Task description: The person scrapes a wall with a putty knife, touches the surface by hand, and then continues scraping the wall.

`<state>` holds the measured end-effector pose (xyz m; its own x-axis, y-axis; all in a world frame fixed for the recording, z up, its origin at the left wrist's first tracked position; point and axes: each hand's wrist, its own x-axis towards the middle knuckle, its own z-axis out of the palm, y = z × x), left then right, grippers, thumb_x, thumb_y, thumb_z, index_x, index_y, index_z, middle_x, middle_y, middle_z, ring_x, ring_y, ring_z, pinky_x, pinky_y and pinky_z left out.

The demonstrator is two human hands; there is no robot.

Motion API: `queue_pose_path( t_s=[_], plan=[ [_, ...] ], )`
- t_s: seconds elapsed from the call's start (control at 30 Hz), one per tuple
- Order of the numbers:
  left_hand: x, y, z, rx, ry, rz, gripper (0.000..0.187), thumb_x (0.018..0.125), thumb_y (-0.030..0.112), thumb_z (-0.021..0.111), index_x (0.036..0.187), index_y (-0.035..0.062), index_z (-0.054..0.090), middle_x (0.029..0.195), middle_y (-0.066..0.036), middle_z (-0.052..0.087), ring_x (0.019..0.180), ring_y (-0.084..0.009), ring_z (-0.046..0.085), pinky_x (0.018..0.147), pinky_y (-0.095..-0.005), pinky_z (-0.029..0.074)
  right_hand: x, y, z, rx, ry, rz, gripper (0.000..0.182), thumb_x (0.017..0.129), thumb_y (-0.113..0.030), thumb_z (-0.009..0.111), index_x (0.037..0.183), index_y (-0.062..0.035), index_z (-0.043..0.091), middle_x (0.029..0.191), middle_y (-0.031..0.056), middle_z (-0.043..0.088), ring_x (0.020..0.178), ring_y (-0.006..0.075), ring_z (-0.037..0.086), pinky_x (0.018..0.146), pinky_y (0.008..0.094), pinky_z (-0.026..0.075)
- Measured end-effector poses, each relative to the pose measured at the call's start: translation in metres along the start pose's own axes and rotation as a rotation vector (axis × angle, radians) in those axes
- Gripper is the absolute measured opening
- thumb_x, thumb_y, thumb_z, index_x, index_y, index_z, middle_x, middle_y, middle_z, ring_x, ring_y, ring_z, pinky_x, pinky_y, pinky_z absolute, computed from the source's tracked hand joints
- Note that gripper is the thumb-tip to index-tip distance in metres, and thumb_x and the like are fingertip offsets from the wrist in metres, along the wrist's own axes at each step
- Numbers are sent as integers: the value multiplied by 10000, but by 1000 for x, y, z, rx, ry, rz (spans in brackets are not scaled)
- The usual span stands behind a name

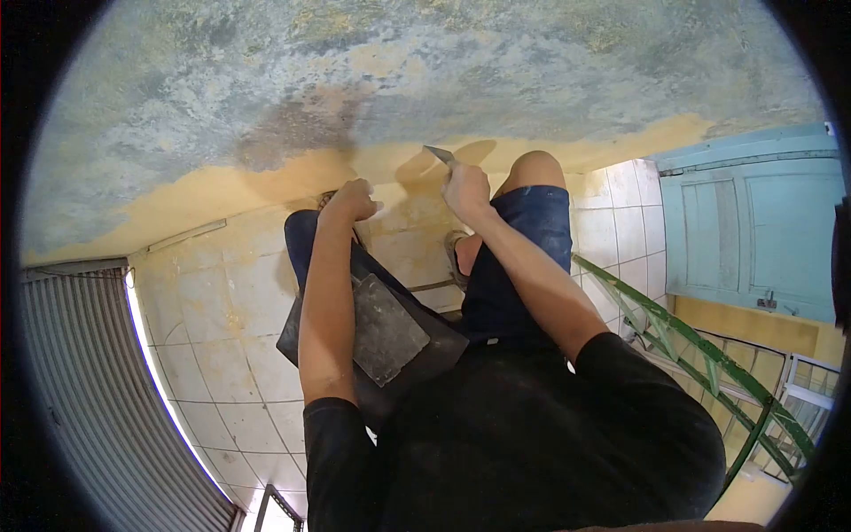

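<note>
My right hand (467, 192) is wrapped round a scraper, its pointed metal blade (438, 154) sticking out toward the wall (496, 89). Patchy grey and yellow, the wall has a smoother yellow band along its lower part. To the left, my left hand (352, 202) is curled closed close to the wall base. What its fingers hold, if anything, is hidden. Below my left forearm, a flat grey, worn plate (390, 330) lies on a dark item (425, 355) by my lap, whose kind I cannot make out.
White tiles (222, 355) stained yellow cover the floor. A ribbed grey shutter (89, 372) stands at the left. At the right are a green metal frame (709, 355), a light-blue door (753, 230) and a white rack (811, 381). My knees are bent near the wall.
</note>
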<state>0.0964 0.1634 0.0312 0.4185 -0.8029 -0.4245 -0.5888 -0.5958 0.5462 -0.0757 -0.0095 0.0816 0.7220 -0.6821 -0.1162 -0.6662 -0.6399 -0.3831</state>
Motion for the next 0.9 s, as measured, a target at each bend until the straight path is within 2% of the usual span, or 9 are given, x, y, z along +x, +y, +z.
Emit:
queue_pose_path(
  t_s=[0.03,0.13,0.27,0.33,0.43,0.53,0.67,0.83,0.9],
  plan=[
    [-1,-3,7,10,40,23,430,756,318,755,1017,-12,663,1030,-215,677,990,-361,640,863,-441,493,0,4,2,9,-21,13,201,765,-104,610,897,27,688,859,290,662,832,436,661,773,487,533],
    [2,-4,5,-16,20,-63,430,759,328,753,1026,1,668,1050,-218,673,989,-366,640,857,-442,496,10,1,7,-47,-36,15,210,770,-125,612,889,28,694,858,287,664,835,435,661,774,486,533],
    [2,-4,3,38,34,-12,451,762,337,751,1054,5,667,1070,-223,667,998,-372,637,845,-440,500,-2,-5,-10,35,7,24,227,776,-152,612,889,24,698,865,287,666,841,435,661,777,487,532],
    [-2,6,-1,69,-152,-92,486,769,323,748,1099,-24,662,1137,-239,648,1100,-364,611,952,-415,486,7,5,4,-5,44,-23,248,803,-167,579,882,31,705,784,282,650,753,432,657,724,499,530],
    [-11,8,-4,36,-104,-76,482,765,317,745,1103,-17,667,1132,-242,650,1088,-365,618,941,-414,491,10,6,9,34,-23,88,233,785,-156,605,885,35,692,855,292,661,822,434,661,776,481,531],
    [-20,11,0,15,16,-83,466,766,308,737,1097,-15,674,1117,-242,655,1077,-362,625,935,-410,496,-9,13,1,58,65,8,225,789,-145,597,886,33,694,839,285,663,810,431,662,772,476,533],
    [-15,0,5,41,-102,-103,470,762,310,736,1105,-6,675,1119,-237,657,1084,-361,623,947,-412,493,7,23,16,9,43,22,226,780,-131,574,882,23,706,791,280,648,765,432,651,744,493,523],
    [-18,-1,3,-13,-10,-74,478,764,315,717,1101,-20,670,1096,-246,661,1075,-368,624,944,-421,492,-7,16,9,76,139,-45,210,776,-125,580,877,13,702,784,281,645,767,434,651,743,494,520],
    [-17,2,-4,24,-61,-100,471,770,305,710,1100,-27,668,1096,-252,659,1067,-370,628,939,-421,495,-7,22,4,77,129,-45,214,780,-129,582,886,13,704,788,279,647,768,433,652,747,490,523]
  ],
)
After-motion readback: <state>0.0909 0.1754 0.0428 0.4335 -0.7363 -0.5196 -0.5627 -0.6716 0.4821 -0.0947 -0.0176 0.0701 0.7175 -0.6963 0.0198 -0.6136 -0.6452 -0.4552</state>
